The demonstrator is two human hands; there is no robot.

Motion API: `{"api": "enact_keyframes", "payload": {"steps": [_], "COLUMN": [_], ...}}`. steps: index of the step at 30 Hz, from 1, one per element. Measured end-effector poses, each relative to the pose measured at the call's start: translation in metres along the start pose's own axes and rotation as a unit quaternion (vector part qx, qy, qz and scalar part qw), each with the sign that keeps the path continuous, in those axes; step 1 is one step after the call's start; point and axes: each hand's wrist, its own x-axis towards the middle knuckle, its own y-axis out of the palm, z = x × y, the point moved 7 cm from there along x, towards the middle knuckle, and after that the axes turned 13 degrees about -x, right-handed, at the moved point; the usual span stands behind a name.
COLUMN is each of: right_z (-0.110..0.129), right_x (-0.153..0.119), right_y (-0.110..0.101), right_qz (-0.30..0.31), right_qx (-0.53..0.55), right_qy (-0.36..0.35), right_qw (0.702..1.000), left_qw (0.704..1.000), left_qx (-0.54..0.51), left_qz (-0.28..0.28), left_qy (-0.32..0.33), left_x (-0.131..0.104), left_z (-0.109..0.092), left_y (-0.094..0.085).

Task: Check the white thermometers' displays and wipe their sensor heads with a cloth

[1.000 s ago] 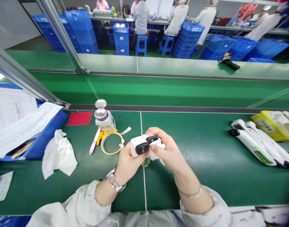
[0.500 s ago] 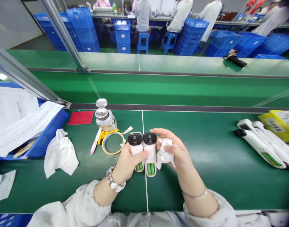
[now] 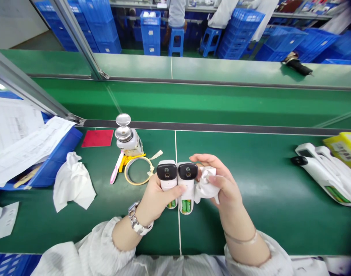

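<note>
Two white devices with black, lens-bearing heads and green batteries showing at their lower ends are side by side at the centre. My left hand (image 3: 158,197) grips both, its thumb lying across the left device (image 3: 167,184) and reaching onto the right device (image 3: 187,189). Just right of them, my right hand (image 3: 225,182) pinches a crumpled white cloth (image 3: 206,184), which sits close beside the right device. A watch is on my left wrist and a thin bracelet on my right.
Left of my hands are a tape roll (image 3: 138,171), a metal-lidded bottle (image 3: 130,142), a pink-white brush (image 3: 117,168), a red card (image 3: 97,138), another cloth (image 3: 74,182) and a blue bin (image 3: 60,153) of papers. More white devices (image 3: 326,174) and a yellow pack (image 3: 343,149) lie right.
The view has tipped slightly downward. Both devices' black heads are turned more toward the camera and have shifted a little right; my right hand has moved slightly right with the cloth.
</note>
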Motion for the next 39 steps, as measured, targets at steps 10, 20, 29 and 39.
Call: {"api": "enact_keyframes", "payload": {"steps": [10,20,29,39], "right_z": [0.005,0.006,0.013,0.029], "right_x": [-0.001,-0.001,0.0,-0.009], "right_y": [-0.003,-0.002,-0.002,0.027], "right_qz": [-0.026,-0.024,-0.004,0.101], "right_qx": [-0.05,-0.209,-0.311,-0.32], "right_qy": [-0.015,-0.033,-0.052,-0.198], "right_qw": [0.998,0.977,0.949,0.921], "left_qw": [1.0,0.995,0.982,0.988], "left_qx": [-0.003,-0.016,-0.07,0.066], "left_qz": [-0.008,-0.044,0.057,0.138], "left_qy": [-0.008,-0.087,-0.166,-0.015], "left_x": [-0.001,-0.001,0.002,0.003], "left_z": [0.001,0.01,0.011,-0.026], "left_y": [-0.001,0.0,0.01,0.008]}}
